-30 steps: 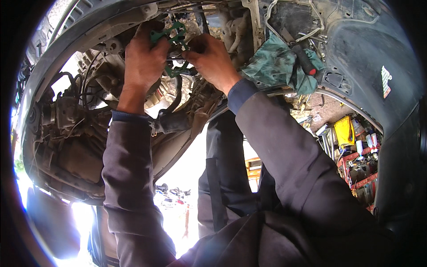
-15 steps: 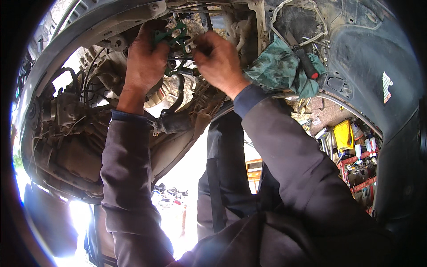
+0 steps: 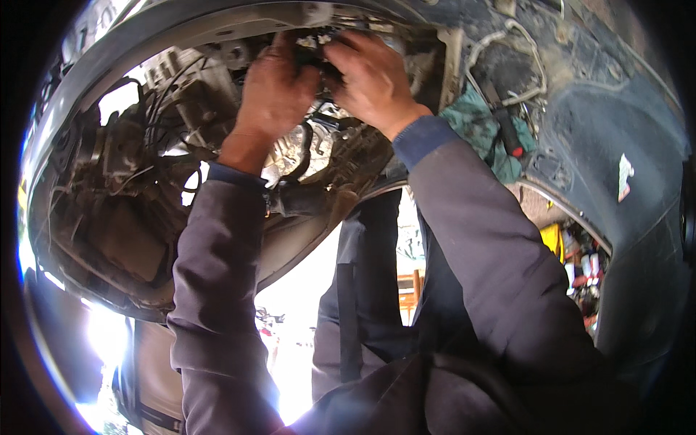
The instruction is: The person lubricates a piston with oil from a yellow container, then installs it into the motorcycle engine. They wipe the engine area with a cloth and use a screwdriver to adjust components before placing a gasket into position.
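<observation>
Both my hands are up in the engine bay of a car with its front parts exposed. My left hand (image 3: pixel 277 93) is closed, thumb up, around a dark green openwork piece (image 3: pixel 307 55) that is mostly hidden by the fingers and blurred. Close on its right, my right hand (image 3: pixel 373 78) has its fingers bent and pinched together against the same spot. Whatever lies between those fingertips is too dark and small to make out. Below the hands hangs a black curved hose (image 3: pixel 305 154).
On the right ledge lie a green cloth (image 3: pixel 464 119), a black-handled tool (image 3: pixel 507 132) with a red end and a bent pale loop (image 3: pixel 538 65). The dark fender (image 3: pixel 609 130) curves down the right side. Beyond it are a yellow object (image 3: pixel 553 241) and several bottles.
Both hands have shifted to the right in the picture and sit closer together. The green piece, plainly seen before, is now largely covered. The whole view has also tilted a little.
</observation>
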A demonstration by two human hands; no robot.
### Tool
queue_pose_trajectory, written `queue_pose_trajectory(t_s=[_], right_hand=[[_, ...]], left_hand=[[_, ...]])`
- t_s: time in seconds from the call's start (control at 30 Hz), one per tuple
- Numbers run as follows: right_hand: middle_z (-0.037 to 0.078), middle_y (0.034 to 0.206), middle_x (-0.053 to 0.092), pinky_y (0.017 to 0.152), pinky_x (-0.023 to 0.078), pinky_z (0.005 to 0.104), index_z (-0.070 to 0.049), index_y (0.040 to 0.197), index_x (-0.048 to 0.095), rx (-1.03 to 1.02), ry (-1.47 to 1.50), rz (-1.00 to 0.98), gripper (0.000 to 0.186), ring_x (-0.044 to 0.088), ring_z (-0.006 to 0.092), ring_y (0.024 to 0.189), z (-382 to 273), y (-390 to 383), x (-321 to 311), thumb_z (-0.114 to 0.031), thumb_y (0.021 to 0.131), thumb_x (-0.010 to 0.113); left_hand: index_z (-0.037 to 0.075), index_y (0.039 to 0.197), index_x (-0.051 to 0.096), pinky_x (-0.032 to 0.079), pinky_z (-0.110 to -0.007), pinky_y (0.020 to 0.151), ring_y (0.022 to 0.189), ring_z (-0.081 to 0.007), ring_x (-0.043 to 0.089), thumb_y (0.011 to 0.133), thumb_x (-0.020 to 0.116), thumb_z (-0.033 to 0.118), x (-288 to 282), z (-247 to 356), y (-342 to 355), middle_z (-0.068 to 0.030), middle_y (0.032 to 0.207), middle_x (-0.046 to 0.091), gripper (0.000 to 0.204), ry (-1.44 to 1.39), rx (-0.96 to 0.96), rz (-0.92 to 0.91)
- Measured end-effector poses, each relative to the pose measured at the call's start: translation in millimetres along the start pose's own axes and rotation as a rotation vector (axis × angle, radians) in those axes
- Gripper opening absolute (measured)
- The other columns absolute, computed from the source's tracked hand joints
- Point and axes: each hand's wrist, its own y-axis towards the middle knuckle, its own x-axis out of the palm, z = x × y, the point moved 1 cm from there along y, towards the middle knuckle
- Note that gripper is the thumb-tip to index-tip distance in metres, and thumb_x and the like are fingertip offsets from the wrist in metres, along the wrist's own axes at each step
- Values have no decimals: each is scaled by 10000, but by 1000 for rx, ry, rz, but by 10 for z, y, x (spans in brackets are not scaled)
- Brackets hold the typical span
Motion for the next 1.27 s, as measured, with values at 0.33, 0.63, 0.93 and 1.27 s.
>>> queue_pose_trajectory(t_s=[0.33, 0.63, 0.93, 1.27], right_hand=[[86, 961, 627, 755, 536, 436, -108, 958, 622, -102, -64, -250, 360, 626, 338, 904, 106, 145, -92, -127, 643, 794], [113, 873, 629, 712, 516, 436, -67, 891, 604, -106, -48, -307, 258, 623, 354, 824, -35, 260, -188, -38, 664, 723], [155, 850, 611, 733, 509, 463, -47, 891, 586, -116, 3, -448, 215, 612, 381, 830, -216, 431, -237, -67, 701, 686], [151, 796, 596, 648, 507, 464, -39, 845, 561, -123, 27, -415, 191, 616, 376, 743, -304, 422, -153, -2, 678, 644]], left_hand=[[17, 1195, 569, 484, -505, 875, 980, -455, 587, 786, 587, 200, -98, 120, -190, -259, 991, 645, 448, 133, -4, 136], [-12, 1001, 599, 496, -472, 823, 937, -399, 612, 780, 659, 198, 34, 275, -515, -221, 977, 640, 310, 156, -425, 477], [11, 905, 662, 530, -435, 766, 845, -387, 677, 804, 651, 195, 298, 186, -521, -194, 852, 699, 210, 121, -650, 663], [86, 875, 634, 489, -494, 729, 872, -371, 608, 800, 637, 180, 427, 119, -477, -132, 894, 635, 121, 121, -796, 868]])
